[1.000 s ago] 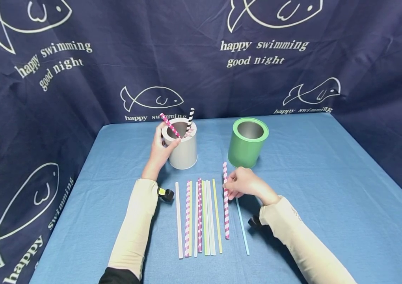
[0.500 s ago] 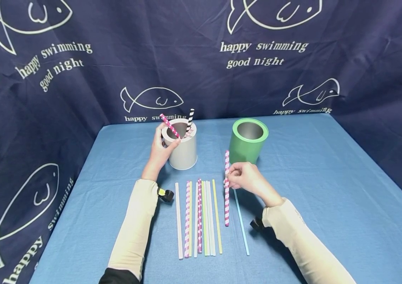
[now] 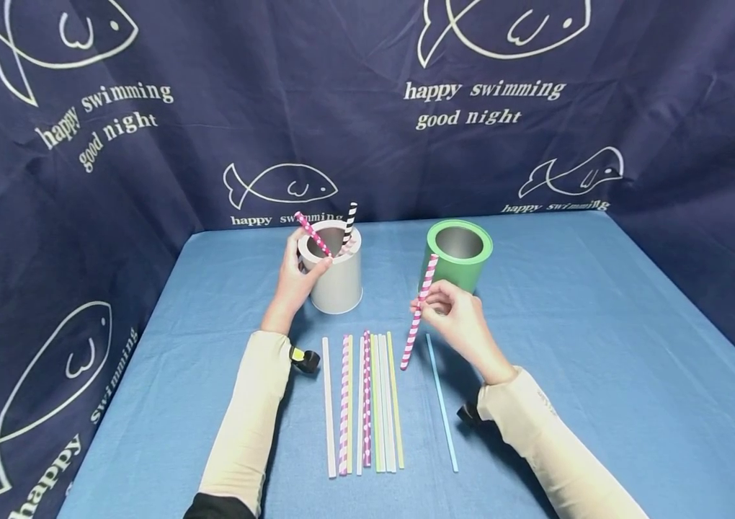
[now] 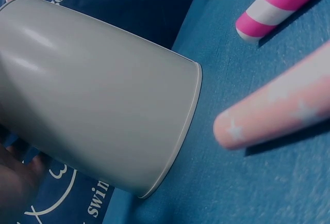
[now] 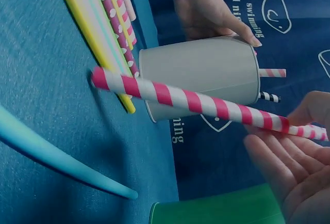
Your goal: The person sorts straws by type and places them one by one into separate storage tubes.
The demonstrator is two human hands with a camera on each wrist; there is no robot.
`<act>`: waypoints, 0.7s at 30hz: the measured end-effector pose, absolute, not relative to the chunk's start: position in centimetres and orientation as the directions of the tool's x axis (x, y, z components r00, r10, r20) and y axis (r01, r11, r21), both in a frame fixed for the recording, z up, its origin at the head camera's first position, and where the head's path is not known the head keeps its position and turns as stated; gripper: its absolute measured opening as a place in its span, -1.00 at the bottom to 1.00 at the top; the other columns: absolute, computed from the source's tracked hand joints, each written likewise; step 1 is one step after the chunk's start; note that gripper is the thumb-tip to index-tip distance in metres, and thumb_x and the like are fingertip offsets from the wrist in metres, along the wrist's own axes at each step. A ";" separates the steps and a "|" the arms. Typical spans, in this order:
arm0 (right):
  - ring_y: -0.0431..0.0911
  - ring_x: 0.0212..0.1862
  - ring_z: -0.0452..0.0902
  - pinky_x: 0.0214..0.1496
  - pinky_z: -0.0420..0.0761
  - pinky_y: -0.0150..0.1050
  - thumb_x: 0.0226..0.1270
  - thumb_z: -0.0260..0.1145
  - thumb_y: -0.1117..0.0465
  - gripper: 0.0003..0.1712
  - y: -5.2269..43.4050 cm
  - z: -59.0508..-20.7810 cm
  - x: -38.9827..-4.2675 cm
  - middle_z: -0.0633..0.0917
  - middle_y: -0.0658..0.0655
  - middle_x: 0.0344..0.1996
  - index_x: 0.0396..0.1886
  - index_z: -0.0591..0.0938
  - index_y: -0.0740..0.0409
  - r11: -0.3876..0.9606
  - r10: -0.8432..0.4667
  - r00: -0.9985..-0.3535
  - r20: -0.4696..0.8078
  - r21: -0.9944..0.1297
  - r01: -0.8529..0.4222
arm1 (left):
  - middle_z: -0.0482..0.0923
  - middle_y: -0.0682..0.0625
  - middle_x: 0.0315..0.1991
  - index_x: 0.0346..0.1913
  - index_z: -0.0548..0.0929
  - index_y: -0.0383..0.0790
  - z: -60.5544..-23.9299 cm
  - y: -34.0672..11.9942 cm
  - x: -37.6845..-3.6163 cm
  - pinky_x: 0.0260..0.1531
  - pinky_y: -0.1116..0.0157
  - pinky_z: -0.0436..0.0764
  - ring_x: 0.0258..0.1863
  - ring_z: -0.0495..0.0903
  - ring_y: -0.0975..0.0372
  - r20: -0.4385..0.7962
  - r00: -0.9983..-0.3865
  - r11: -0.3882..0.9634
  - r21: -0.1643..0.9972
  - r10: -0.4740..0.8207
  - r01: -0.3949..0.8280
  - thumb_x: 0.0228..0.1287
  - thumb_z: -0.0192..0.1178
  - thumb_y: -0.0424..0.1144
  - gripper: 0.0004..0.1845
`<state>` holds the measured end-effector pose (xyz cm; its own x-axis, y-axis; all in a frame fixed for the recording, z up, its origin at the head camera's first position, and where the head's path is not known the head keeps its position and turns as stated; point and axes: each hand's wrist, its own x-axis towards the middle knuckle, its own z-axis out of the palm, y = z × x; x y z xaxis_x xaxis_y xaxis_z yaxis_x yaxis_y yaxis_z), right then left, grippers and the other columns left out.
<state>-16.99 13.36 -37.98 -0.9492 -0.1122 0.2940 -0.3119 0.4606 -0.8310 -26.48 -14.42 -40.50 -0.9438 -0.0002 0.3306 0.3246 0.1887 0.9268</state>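
Head view, centre frame: right hand has a pinching grip on the pink striped straw, tilted before the green cup; left hand grips the white cup.

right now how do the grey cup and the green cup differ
The grey cup has straws standing in it; the green cup shows none inside. The left hand grips the grey cup at its rim; the green cup is untouched, with the right hand holding a pink striped straw before it. Both stand upright on the blue table.
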 end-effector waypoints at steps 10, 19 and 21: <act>-0.01 -0.18 0.75 -0.20 0.66 -0.52 0.23 0.25 0.43 -0.87 12.9 -38.4 -16.9 0.79 0.19 -0.26 -0.22 0.61 0.26 0.384 -0.078 -0.920 0.383 -0.841 -0.382 | 0.19 -0.22 0.42 0.44 0.16 -0.25 -40.4 -14.3 -26.5 0.44 0.01 0.21 0.41 0.21 0.05 0.305 -0.952 0.194 0.934 0.005 0.300 0.17 0.28 -0.30 -0.21; -0.19 -0.20 0.75 -0.20 0.69 -0.44 0.24 0.26 0.43 -0.87 12.1 -38.3 -16.5 0.79 0.20 -0.26 -0.22 0.60 0.24 0.302 -0.062 -0.901 0.430 -0.852 -0.428 | 0.18 -0.21 0.43 0.46 0.13 -0.24 -40.4 -14.3 -26.5 0.45 0.04 0.20 0.41 0.21 0.05 0.317 -0.948 0.171 0.934 0.011 0.314 0.18 0.28 -0.31 -0.19; -0.20 -0.19 0.74 -0.19 0.69 -0.44 0.25 0.26 0.44 -0.88 11.9 -38.2 -16.3 0.78 0.24 -0.25 -0.22 0.59 0.27 0.275 -0.080 -0.896 0.437 -0.854 -0.441 | 0.21 -0.19 0.42 0.45 0.15 -0.22 -40.4 -14.3 -26.4 0.44 0.05 0.22 0.40 0.23 0.07 0.324 -0.946 0.171 0.932 0.008 0.321 0.17 0.29 -0.29 -0.19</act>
<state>-16.31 11.85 -38.24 -0.8959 -0.0796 0.4371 -0.4412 0.2746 -0.8544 -26.43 -14.34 -40.45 -0.9459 0.0082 0.3243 0.3208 0.1712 0.9315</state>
